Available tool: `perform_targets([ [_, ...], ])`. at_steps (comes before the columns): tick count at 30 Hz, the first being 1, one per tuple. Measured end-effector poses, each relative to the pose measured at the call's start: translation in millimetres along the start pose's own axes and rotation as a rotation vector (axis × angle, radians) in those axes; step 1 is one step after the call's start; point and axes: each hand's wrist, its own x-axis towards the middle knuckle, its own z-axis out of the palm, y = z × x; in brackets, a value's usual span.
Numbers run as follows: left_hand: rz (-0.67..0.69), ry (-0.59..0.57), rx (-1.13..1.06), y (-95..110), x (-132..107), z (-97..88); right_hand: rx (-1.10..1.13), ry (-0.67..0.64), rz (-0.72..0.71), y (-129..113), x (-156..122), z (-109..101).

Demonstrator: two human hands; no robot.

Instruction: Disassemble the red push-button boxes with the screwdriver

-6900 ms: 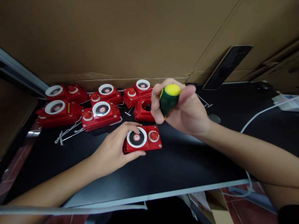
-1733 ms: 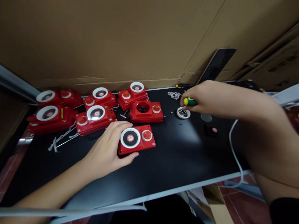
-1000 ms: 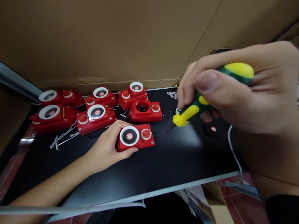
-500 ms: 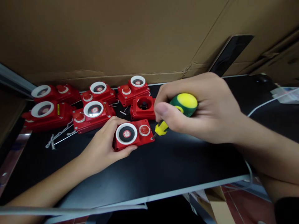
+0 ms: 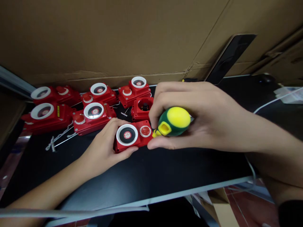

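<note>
My left hand (image 5: pixel 107 143) grips the left end of a red alarm box (image 5: pixel 142 143), thumb along the near side and fingers over the far side. The box lies on the black table, with a white-rimmed round horn at its left and a small red button to the right. My right hand (image 5: pixel 203 110) is wrapped round the green and yellow handle of a screwdriver (image 5: pixel 177 118). The screwdriver leans over the box's right end; its tip and the corner beneath are hidden by the handle and fingers. Just behind sits another red box (image 5: pixel 136 113) with an open round hole.
Several red alarm boxes (image 5: pixel 92 126) stand in rows at the back left. A T-handled metal rod (image 5: pixel 63 141) and white strings lie near them. A dark flat panel (image 5: pixel 229 58) leans on the cardboard wall (image 5: pixel 118 37). A white cable (image 5: pixel 274 102) crosses the right side.
My right hand has shifted slightly left and tilted the screwdriver, its handle now lower and covering the box's right corner. My left hand and the box stay almost where they were.
</note>
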Motion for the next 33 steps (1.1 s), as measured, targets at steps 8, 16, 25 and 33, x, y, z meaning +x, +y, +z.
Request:
perform_targets([
  [8,0.002,-0.019,-0.011,-5.1,-0.6,-0.4,0.081,-0.004,-0.007,3.4,-0.4,-6.9],
  [16,0.048,0.006,-0.002,-8.7,-1.0,1.3,0.255,-0.094,-0.003,21.3,6.7,-15.4],
  [25,0.042,-0.009,0.002,-8.5,-1.6,1.0,0.380,-0.256,0.067,21.0,3.9,-18.5],
  [33,0.043,-0.021,0.022,-9.6,-3.1,4.4,0.252,0.158,0.156,-5.4,-0.3,0.8],
])
